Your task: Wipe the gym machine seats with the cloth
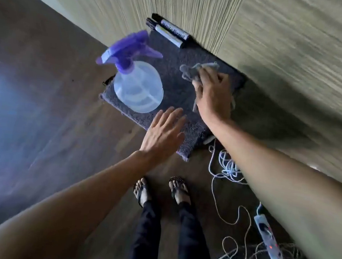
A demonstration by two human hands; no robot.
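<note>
A grey cloth (193, 71) lies bunched on a dark speckled pad (176, 89) set against the wall. My right hand (213, 93) grips the cloth, fingers curled over it at the pad's far right side. A clear spray bottle with a purple trigger head (137, 85) stands on the pad's left part. With straight fingers, my left hand (164, 133) hovers flat above the pad's near edge, just right of the bottle, holding nothing. No gym machine seat is visible.
Two black and white markers (169, 33) lie at the pad's far edge by the striped wall (281, 35). A tangle of white cable (228, 169) and a power strip (270, 241) lie on the dark wooden floor at the right. My sandalled feet (159, 189) stand below the pad.
</note>
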